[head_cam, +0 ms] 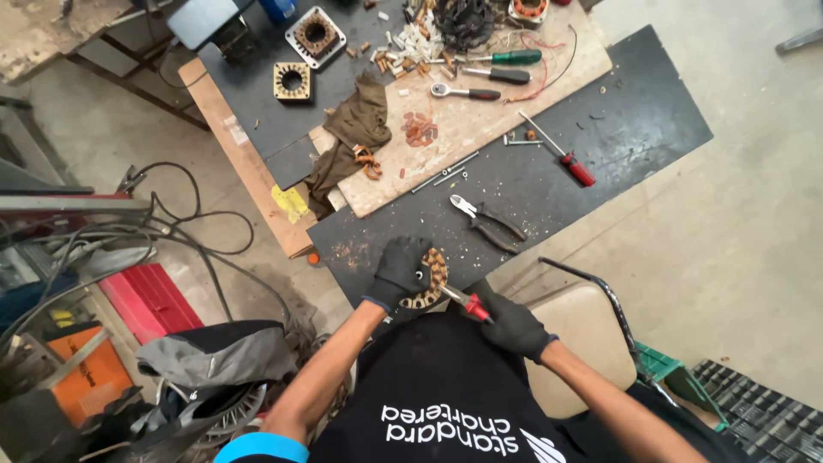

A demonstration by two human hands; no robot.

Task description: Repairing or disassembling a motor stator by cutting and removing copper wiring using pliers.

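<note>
At the near edge of the dark workbench (549, 184), the gloved left hand (400, 271) gripped a round copper-wound motor stator (431, 279) while the right hand (512, 325), fingers closed, drove a red-handled screwdriver (464, 301) into its windings, seemingly mid-stripping, calling next for steady prying.

Left hand (401, 270), black-gloved, grips a round motor core (431, 279) with copper windings at the near edge of the dark surface (617, 129). Right hand (513, 326), also gloved, holds a red-handled screwdriver (465, 301), tip touching the core. Pliers (487, 223) lie just beyond.
</note>
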